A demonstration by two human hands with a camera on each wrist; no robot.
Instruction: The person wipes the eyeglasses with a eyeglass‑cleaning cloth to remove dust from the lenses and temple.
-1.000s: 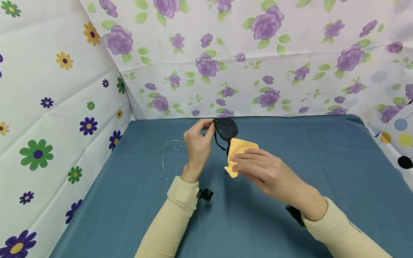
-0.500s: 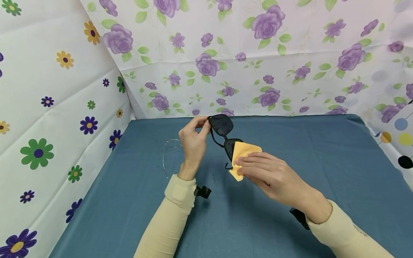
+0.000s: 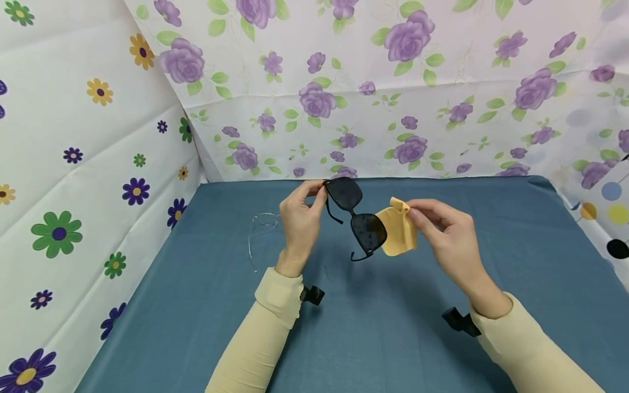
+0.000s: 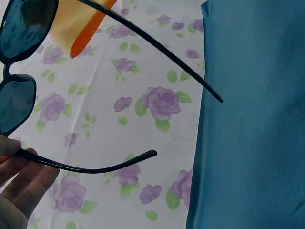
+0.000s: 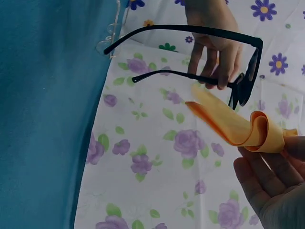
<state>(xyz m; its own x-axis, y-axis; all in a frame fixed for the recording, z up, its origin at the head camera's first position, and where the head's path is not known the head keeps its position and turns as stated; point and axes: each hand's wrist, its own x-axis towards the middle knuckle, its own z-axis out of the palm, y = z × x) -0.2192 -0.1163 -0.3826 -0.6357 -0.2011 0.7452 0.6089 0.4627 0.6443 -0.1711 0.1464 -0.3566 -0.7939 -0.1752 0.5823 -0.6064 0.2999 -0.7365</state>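
Blue tablecloth (image 3: 388, 333) below black sunglasses (image 3: 368, 230), white floral backdrop (image 3: 363, 125) behind. Left of the sunglasses, thin clear eyeglasses (image 3: 267, 219), partly hidden by the left hand (image 3: 301, 221) in the head view. Sunglasses raised, tilted, temples unfolded, one upper corner pinched by left thumb and fingers. Just right of the sunglasses' lower lens, yellow cloth (image 3: 399, 233) pinched in the right hand (image 3: 451, 237); contact unclear.

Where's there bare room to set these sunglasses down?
Blue tablecloth lies bare right of the right hand and between the sleeves. It's crowded around the held sunglasses and yellow cloth, and just left of the left hand, where thin-framed glasses lie.
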